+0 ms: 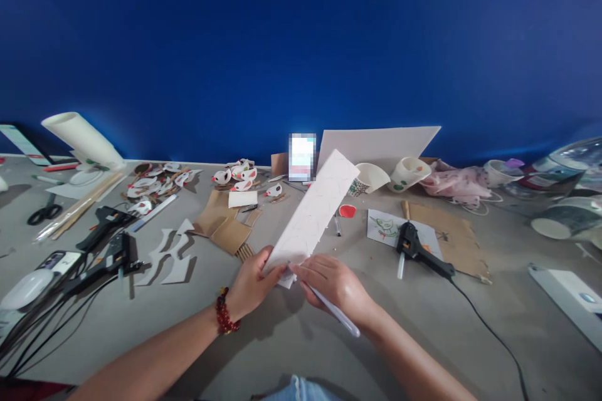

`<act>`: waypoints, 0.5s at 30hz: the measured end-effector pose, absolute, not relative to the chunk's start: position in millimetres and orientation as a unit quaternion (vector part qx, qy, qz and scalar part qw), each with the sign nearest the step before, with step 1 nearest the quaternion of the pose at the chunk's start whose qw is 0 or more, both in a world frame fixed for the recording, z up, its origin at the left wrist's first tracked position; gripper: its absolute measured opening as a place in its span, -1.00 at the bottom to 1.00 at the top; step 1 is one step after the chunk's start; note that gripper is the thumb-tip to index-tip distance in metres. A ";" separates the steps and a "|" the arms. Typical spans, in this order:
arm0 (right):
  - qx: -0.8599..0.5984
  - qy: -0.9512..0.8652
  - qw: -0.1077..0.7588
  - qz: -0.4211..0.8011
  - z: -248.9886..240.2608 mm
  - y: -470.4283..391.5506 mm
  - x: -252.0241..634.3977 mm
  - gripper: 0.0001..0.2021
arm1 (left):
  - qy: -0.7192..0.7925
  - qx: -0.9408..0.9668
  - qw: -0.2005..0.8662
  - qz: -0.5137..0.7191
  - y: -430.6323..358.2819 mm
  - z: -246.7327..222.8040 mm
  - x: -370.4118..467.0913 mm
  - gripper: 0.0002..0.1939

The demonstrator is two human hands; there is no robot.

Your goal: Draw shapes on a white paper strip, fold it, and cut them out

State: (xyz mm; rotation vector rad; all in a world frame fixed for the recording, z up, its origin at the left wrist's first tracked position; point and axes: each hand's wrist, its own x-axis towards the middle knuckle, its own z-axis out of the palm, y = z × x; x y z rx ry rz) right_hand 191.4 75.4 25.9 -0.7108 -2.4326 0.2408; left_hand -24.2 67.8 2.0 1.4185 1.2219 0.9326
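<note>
- One broad, smooth deep-blue wall point(301, 44) is filling the upper half of the frame.
- Below it, a wide matte-grey tabletop point(414, 319) is spreading across the lower half.
- Right of centre, a flat white rectangular board point(380, 145) is leaning against the wall.
- Through the centre, a long white card strip with faint drawn lines point(317, 207) is slanting up toward the right.
- At the right, a flat brown cardboard sheet point(465, 241) is lying on the tabletop.
- At lower centre, the right hand point(336, 282) is closing its fingers around a slim pale-lilac tool point(338, 314); the fingers are partly hiding its front end beside the strip.
- Just left of it, the left hand point(254, 279) is pinching the strip's lower end, its thumb lying over the white face.
- Overlapping the cardboard, a black glue gun with a trailing cord point(423, 254) is resting.
- Left of centre, wavy white paper cut-outs point(176, 266) are lying flat.
- Near the centre, a small red paper piece point(347, 211) is lying right of the strip.
</note>
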 end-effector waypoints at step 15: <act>-0.274 -0.862 0.409 0.124 34.7 69.4 195.7 -0.65 | 0.514 0.527 0.535 0.416 74.4 -1.2 -26.6 -0.54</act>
